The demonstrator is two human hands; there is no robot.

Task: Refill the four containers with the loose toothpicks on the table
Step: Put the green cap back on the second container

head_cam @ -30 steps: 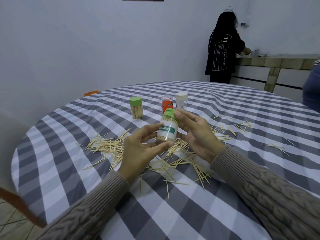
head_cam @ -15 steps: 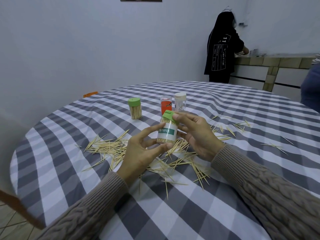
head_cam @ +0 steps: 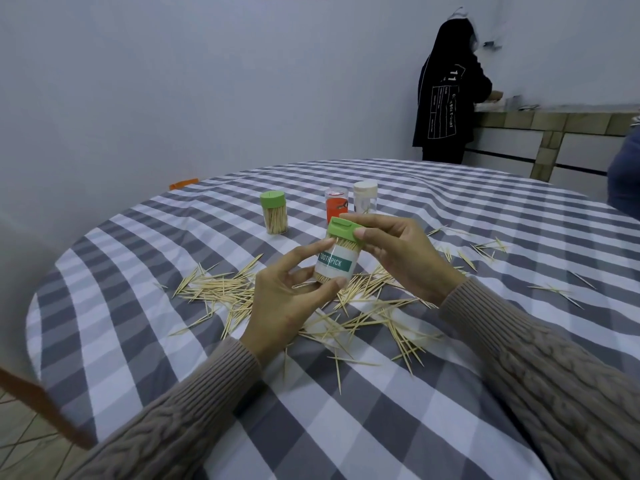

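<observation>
Checked table (head_cam: pixel 450 209): four containers, one (head_cam: pixel 336 261) held by both hands.

Jar (head_cam: pixel 335 263) base was hidden behind the left hand (head_cam: pixel 287 306), far clear container's (head_cam: pixel 364 201) contents too small to tell, right edge cut off someone's blue sleeve (head_cam: pixel 625 178).

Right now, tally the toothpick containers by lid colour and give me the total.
Green lid: 2, the held container and the green-lidded container on the table
Red lid: 1, the red container
White lid: 1, the white-lidded container
Total: 4
</observation>
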